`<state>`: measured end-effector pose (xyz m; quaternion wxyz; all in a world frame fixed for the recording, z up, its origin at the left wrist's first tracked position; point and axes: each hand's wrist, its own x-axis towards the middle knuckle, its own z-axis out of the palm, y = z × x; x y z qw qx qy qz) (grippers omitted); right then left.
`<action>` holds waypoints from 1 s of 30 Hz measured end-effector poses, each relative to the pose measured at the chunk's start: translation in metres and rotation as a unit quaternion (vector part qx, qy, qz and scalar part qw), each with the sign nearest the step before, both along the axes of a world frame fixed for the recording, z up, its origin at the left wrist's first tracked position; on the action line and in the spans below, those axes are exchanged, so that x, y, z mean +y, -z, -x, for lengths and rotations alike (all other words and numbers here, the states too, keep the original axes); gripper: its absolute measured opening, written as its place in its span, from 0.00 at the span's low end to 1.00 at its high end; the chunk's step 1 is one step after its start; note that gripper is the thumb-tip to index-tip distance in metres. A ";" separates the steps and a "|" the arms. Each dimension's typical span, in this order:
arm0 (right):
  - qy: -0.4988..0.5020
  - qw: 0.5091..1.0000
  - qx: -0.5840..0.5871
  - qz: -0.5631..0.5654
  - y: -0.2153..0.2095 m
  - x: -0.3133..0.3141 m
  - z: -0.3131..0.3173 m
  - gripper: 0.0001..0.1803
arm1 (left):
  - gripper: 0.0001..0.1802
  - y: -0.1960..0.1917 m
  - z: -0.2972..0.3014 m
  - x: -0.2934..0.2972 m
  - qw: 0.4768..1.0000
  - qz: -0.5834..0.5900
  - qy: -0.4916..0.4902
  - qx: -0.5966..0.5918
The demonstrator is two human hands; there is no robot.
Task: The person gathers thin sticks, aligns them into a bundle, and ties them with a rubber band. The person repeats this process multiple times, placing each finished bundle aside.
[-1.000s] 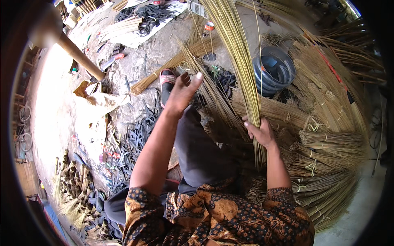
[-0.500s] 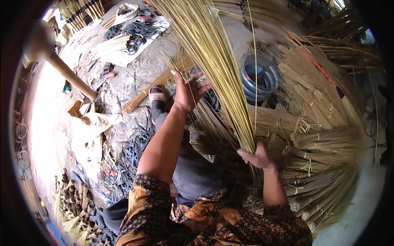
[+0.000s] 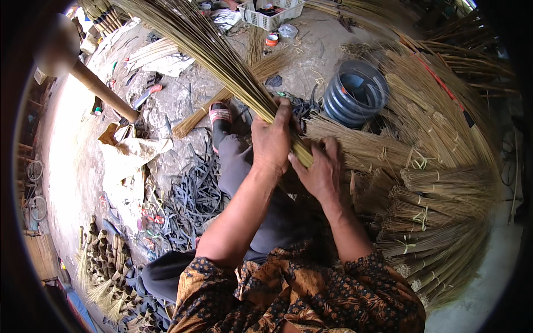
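Left hand and right hand are close together near the middle of the frame, both wrapped round the bundle of long thin stalks. The left grips it a little above its lower end, the right at that end, thumb along the near side. From there the bundle slants to the top edge, left of centre, its stalks fanning out. Under the forearms are dark trousers; beyond the knee, a foot wears a dark sandal with a pink strap. Flat black strips lie heaped on the floor, left of centre. Tied sheaves of stalks are stacked at right, and a ribbed bluish plastic tub stands at upper right of centre. Farther off, near the top edge, sits a white plastic basket, with an orange-and-white roll just below it.
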<state>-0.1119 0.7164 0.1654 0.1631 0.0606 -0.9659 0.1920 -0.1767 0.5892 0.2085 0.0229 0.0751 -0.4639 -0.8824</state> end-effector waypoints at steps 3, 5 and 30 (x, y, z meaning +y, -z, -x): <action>-0.071 0.992 -0.007 0.099 -0.031 0.007 0.011 0.22 | 0.08 -0.042 -0.010 -0.005 0.998 -0.043 0.024 0.035; -0.123 0.962 -0.092 0.228 -0.051 0.009 0.018 0.18 | 0.16 -0.066 -0.011 -0.012 0.995 -0.001 0.033 0.090; -0.447 0.720 -0.077 0.526 -0.129 -0.214 0.002 0.09 | 0.24 0.008 -0.149 -0.190 0.898 0.420 -0.057 0.114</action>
